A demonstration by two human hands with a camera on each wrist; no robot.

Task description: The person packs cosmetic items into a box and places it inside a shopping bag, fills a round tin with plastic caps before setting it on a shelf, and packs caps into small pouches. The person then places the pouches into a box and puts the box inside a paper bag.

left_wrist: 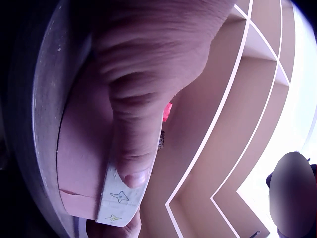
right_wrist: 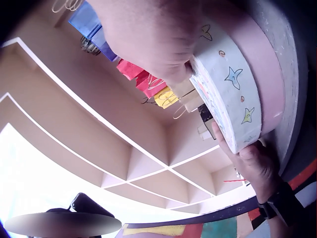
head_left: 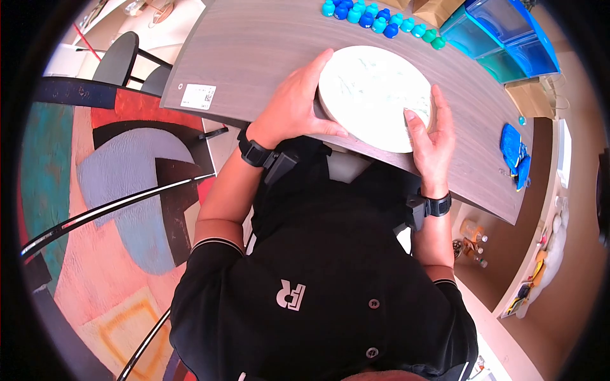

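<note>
A round box (head_left: 375, 95) with a pale, patterned lid lies at the table's near edge. My left hand (head_left: 295, 101) grips its left side, thumb along the near rim. On the right, my right hand (head_left: 435, 143) holds it, thumb on the lid and fingers along the side. The left wrist view shows my left thumb, part of the left hand (left_wrist: 148, 84), against the lid's white side (left_wrist: 119, 198) above a pink lower part (left_wrist: 81, 148). Small drawn shapes mark the lid's side (right_wrist: 230, 84) in the right wrist view, where my right hand (right_wrist: 153, 34) covers part of it.
Blue, teal and green small bottles (head_left: 379, 25) stand in rows beyond the box. Blue bins (head_left: 502, 32) and a paper bag (head_left: 530, 98) are at the far right. A blue pouch (head_left: 511, 149) lies near the right edge, a white label (head_left: 198, 96) at the left on the table (head_left: 241, 57).
</note>
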